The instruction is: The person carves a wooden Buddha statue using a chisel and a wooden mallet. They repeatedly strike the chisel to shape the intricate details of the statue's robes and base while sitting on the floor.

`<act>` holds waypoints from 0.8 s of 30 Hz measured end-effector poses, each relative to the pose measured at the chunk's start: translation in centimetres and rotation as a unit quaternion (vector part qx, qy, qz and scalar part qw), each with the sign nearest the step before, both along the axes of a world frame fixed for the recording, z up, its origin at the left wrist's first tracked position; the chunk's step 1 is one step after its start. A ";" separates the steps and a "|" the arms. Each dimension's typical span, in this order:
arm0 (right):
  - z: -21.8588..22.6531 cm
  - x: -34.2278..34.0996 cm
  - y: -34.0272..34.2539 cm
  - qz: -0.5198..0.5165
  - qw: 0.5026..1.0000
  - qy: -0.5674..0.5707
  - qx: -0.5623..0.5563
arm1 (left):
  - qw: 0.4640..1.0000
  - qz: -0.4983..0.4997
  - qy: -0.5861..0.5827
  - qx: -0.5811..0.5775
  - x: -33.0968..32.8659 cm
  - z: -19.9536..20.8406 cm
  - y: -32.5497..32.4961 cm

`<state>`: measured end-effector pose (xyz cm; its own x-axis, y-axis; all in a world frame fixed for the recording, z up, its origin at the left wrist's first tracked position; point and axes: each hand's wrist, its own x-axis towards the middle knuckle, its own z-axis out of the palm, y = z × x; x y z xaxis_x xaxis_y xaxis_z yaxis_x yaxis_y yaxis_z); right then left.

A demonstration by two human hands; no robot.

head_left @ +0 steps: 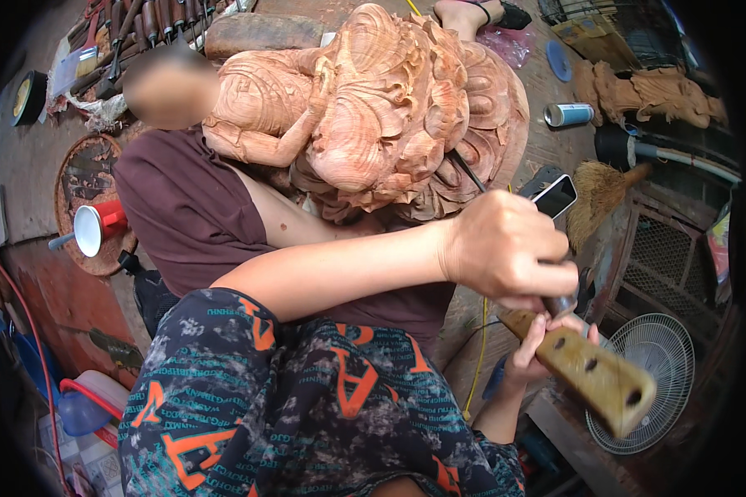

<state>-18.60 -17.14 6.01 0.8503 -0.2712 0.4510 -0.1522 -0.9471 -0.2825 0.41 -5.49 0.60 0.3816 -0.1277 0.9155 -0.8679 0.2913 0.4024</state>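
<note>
A large carved wooden figure (373, 116) lies on its side, with deep folds and petal shapes cut into it. My left hand (510, 244) is closed round a chisel, whose dark shaft (469, 172) slants down to the carving's lower right. The butt of the chisel's handle (562, 306) sticks out below my fist. Beneath it, my right hand (529, 354) grips a yellowish wooden mallet (609, 373) with several dark dents along its face. Mallet and handle end overlap in view, so I cannot tell whether they touch.
Maroon cloth (182, 199) and a bare limb lie against the figure. A phone (555, 197), a spray can (569, 114) and a straw broom (598, 195) are at right, above a fan (651, 377). Carving tools (153, 21) line the upper left, above a red cup (112, 219).
</note>
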 end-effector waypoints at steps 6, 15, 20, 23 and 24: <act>0.0 0.4 0.9 0.028 0.995 -0.081 0.057 | 0.999 0.017 -0.003 -0.030 -1.2 0.6 -0.3; 0.0 -1.2 -0.5 0.022 0.980 -0.008 -0.199 | 0.998 0.003 0.031 -0.047 -0.8 0.7 -0.4; -0.7 -1.0 -0.4 0.014 0.989 -0.008 -0.146 | 0.998 -0.003 0.032 -0.049 -0.9 0.4 -0.5; -1.2 0.3 0.0 0.110 0.987 -0.113 -0.023 | 0.998 -0.008 0.026 -0.053 -0.7 0.3 -0.1; -1.6 0.7 0.1 0.119 0.983 -0.139 -0.008 | 0.998 -0.011 0.023 -0.053 -0.7 0.3 0.0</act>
<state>-17.88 -17.06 4.40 0.7324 -0.0711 0.6772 0.1544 -0.9513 -0.2669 -0.30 -5.47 0.89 0.4211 -0.0392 0.9062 -0.8422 0.3539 0.4067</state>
